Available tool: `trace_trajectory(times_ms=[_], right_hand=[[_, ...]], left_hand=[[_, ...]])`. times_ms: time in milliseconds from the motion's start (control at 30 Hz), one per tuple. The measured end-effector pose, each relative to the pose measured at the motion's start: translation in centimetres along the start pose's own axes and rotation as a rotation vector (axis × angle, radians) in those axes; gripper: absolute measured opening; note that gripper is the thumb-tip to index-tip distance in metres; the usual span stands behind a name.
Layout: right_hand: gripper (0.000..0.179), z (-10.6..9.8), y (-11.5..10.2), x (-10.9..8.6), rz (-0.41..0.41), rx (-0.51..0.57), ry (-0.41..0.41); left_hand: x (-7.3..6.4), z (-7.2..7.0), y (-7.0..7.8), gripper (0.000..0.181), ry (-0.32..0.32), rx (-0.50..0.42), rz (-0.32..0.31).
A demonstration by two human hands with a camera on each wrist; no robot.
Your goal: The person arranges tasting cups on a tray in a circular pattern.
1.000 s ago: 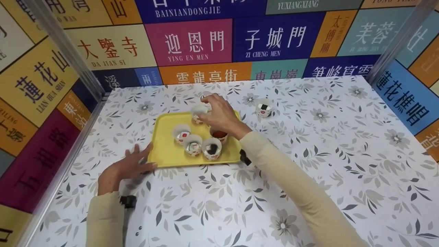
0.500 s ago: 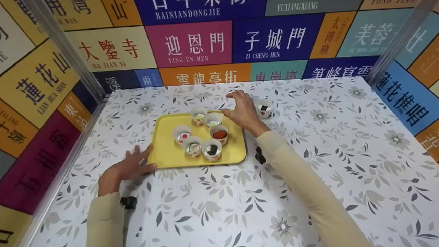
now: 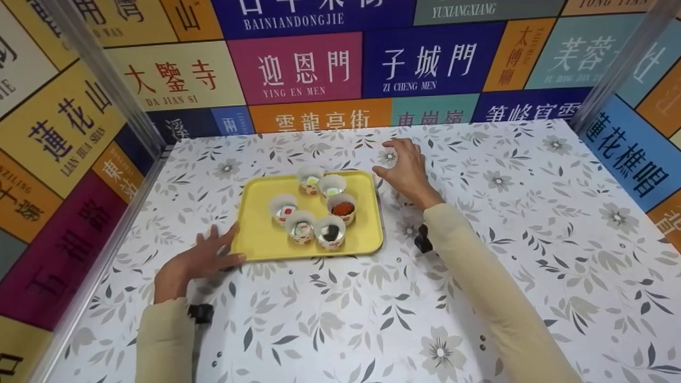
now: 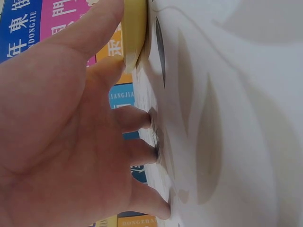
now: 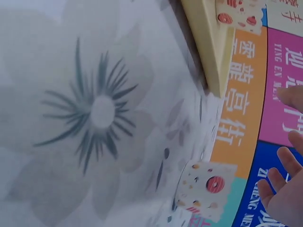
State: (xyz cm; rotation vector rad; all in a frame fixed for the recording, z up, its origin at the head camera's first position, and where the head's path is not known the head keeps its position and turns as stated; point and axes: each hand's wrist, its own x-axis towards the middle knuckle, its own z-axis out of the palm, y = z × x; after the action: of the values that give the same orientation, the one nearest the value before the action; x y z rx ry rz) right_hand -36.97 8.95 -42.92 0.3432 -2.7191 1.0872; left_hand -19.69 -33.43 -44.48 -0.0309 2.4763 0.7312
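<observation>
A yellow tray [image 3: 255, 242] lies on the table with several patterned paper cups of food on it. One cup [image 3: 343, 210] holds an orange-red filling, another [image 3: 331, 234] something black and white. My left hand [image 3: 199, 258] is at the tray's left edge; in the left wrist view its thumb and index finger touch the yellow rim [image 4: 135, 33], the other fingers reaching down to the tabletop. Right of the tray, my right hand [image 3: 407, 170] is raised with fingers spread in a curve, holding nothing. A separate paper cup [image 5: 206, 189] stands on the table, hidden behind this hand in the head view.
A white tabletop [image 3: 351, 319] with a grey leaf and flower print surrounds the tray. Behind it rises a wall [image 3: 308, 69] of coloured panels with lettering. Clear uprights [image 3: 114, 80] stand at the back corners.
My right hand has moved right, from above the tray's cups to beside the separate cup, uncovering the cups at the tray's back. My left hand has stayed at the tray edge.
</observation>
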Motion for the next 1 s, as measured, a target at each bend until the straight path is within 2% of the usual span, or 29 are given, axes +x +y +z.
trace_trajectory(times_ms=[300,467,633,833,1000], right_hand=[[0.070,-1.5,3.0,-0.1,0.076,0.054,-0.014],[0.075,-2.0,4.4,-0.3,0.131,0.091,-0.044],[0.082,-2.1,5.5,-0.1,0.237,0.154,-0.081],[0.091,-2.1,6.0,0.3,0.388,0.304,-0.119],[0.096,-1.9,6.3,0.7,0.444,0.363,-0.133]], left_hand=[[0.0,-0.1,0.0,0.093,-0.004,-0.012,-0.020],[-0.1,-0.1,0.0,0.095,-0.001,-0.009,0.023],[-0.1,0.0,0.1,0.095,0.001,-0.012,0.007],[0.0,0.1,0.1,0.093,0.001,-0.005,-0.016],[0.0,0.1,0.1,0.092,0.009,-0.003,-0.012]])
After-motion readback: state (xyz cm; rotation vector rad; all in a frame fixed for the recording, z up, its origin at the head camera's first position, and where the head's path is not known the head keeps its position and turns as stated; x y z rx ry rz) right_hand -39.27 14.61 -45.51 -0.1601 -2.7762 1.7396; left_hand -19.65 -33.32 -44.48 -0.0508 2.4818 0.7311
